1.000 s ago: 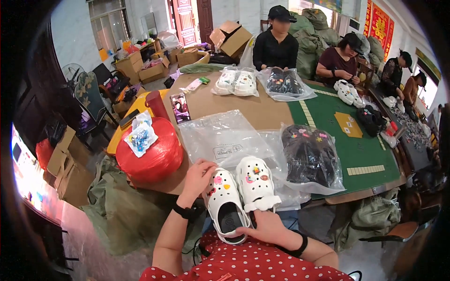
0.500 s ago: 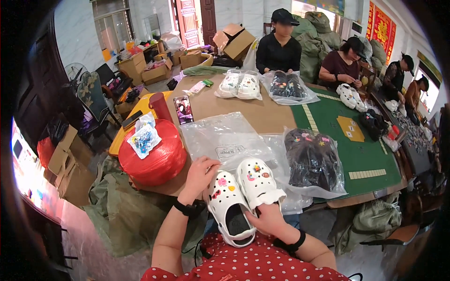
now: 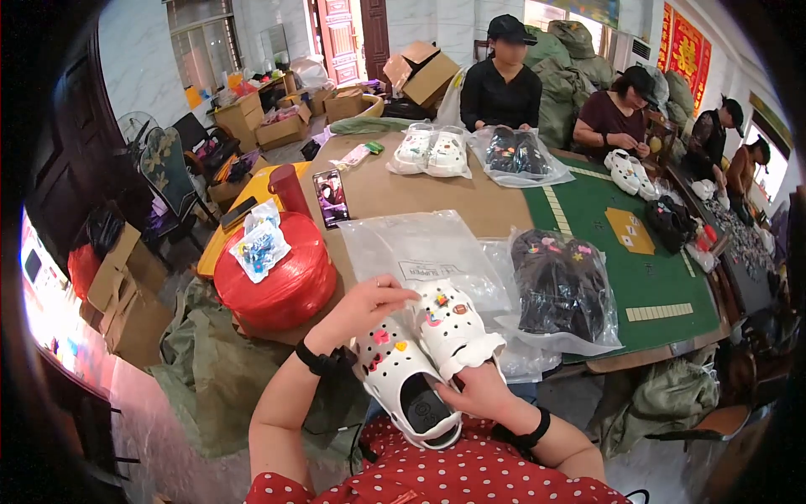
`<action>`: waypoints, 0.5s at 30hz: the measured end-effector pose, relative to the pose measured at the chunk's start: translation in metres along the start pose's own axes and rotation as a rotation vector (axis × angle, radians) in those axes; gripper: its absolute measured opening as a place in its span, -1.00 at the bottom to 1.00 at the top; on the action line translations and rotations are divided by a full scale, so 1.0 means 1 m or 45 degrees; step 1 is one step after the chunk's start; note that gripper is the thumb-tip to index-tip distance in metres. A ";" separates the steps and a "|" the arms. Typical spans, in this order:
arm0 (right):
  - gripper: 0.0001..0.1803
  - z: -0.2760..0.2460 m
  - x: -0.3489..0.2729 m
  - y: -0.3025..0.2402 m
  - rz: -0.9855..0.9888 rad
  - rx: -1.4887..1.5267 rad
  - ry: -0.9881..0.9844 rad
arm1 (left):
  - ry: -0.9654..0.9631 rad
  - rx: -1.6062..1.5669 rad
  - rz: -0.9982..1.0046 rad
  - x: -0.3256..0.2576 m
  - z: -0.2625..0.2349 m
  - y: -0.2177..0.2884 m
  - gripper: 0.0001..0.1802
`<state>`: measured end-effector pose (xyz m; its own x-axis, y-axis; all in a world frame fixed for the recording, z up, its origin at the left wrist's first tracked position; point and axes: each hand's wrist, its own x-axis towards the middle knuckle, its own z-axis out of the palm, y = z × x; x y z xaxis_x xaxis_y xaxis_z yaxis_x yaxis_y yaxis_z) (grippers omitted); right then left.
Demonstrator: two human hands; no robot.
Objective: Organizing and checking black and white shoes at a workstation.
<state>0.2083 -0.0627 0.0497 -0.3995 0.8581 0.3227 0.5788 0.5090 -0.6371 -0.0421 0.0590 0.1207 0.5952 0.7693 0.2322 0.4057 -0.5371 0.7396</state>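
Observation:
A pair of white clogs with colourful charms on the toes is in front of my lap, toes pointing away from me: the left clog (image 3: pixel 388 357) and the right clog (image 3: pixel 449 315). My right hand (image 3: pixel 474 388) reaches into the heel opening of the right clog and grips it, fingertips partly hidden inside. Bent fingers of my left hand (image 3: pixel 374 304) reach over the clogs' toes, at the near edge of a clear plastic bag (image 3: pixel 411 239). That bag lies flat on the table, its near end partly covered by the hand and clogs.
Left of the bag sits a large red roll of plastic twine (image 3: pixel 273 273) with a small charm packet (image 3: pixel 260 248) on top. A propped phone (image 3: pixel 331 197) stands behind it. Bagged black clogs (image 3: pixel 558 290) lie at right. Co-workers sit across the table.
My left hand has moved right across the clog toes, and the clear bag has shifted right and nearer. The clogs tilt slightly further left at the toes; my right hand keeps its grip.

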 end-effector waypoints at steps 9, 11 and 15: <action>-0.67 -0.014 -0.004 0.004 0.021 0.025 0.150 | -0.124 0.385 0.199 -0.032 -0.006 0.014 -0.57; -0.65 -0.014 -0.006 0.005 0.067 0.108 0.210 | -0.061 0.361 0.223 -0.041 -0.002 0.007 -0.58; -0.55 -0.013 -0.007 0.007 0.234 0.286 0.134 | 0.137 0.423 0.211 -0.052 0.012 -0.002 -0.65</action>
<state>0.2243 -0.0642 0.0516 -0.2200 0.9428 0.2506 0.4584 0.3266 -0.8266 -0.0649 0.0158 0.0996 0.6027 0.6850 0.4093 0.5234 -0.7265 0.4452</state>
